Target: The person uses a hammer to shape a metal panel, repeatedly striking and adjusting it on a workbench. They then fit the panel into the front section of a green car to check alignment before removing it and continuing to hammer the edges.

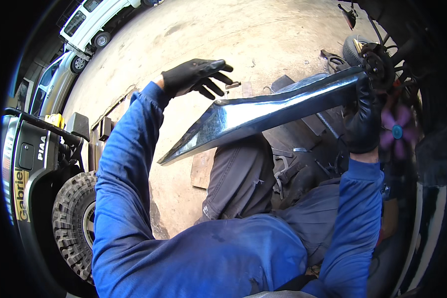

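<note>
A long, shiny bent sheet-metal piece (283, 110) slants across in front of me above my knee, its pointed end at the lower left and its other end up at the right. My right hand (363, 119), in a black glove, is closed round that right end; part of its fingers is hidden behind the metal. Off to the upper left of the metal, my gloved left hand (196, 78) hangs in the air with its fingers apart and nothing in them.
A dark vehicle with a knobbly tyre (74, 223) stands close on my left. At the right are a fan with pinkish blades (397, 130) and a wheel hub (380, 64). Clamps (283, 171) and metal scraps lie on the concrete floor (208, 30). A white van (87, 25) is parked beyond.
</note>
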`<control>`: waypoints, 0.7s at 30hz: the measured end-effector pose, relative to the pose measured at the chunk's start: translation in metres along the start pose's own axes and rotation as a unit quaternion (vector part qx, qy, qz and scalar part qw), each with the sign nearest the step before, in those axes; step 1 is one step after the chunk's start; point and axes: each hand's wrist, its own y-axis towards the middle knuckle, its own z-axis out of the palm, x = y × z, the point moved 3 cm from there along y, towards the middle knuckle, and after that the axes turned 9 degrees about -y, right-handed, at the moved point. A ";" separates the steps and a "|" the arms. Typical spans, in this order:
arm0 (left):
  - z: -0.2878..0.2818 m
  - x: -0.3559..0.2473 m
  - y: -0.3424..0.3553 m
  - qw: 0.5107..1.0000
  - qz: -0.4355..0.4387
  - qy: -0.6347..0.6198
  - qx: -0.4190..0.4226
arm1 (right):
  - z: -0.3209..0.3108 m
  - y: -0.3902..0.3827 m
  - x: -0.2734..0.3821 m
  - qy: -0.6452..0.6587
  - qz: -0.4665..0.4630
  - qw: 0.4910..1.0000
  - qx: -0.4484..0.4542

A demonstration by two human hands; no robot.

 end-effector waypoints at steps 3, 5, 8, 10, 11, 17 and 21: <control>-0.008 0.021 -0.033 1.000 0.004 0.003 -0.028 | 0.010 -0.019 -0.026 0.281 0.294 0.910 0.084; -0.006 0.034 -0.056 0.999 -0.020 -0.026 -0.032 | 0.017 -0.025 -0.032 0.335 0.329 0.880 0.069; 0.006 0.048 -0.081 0.997 -0.043 -0.058 -0.036 | 0.023 -0.034 -0.041 0.321 0.330 0.886 0.050; 0.016 0.052 -0.089 0.996 -0.030 -0.064 -0.056 | 0.027 -0.041 -0.049 0.345 0.351 0.869 0.054; 0.015 0.049 -0.094 0.997 -0.012 0.046 -0.066 | 0.029 -0.044 -0.052 0.339 0.349 0.872 0.055; 0.024 0.051 -0.092 0.985 -0.042 0.062 -0.154 | 0.039 -0.059 -0.077 0.300 0.323 0.896 0.055; 0.022 0.039 -0.092 0.970 0.030 0.090 -0.222 | 0.043 -0.063 -0.091 0.257 0.289 0.921 0.049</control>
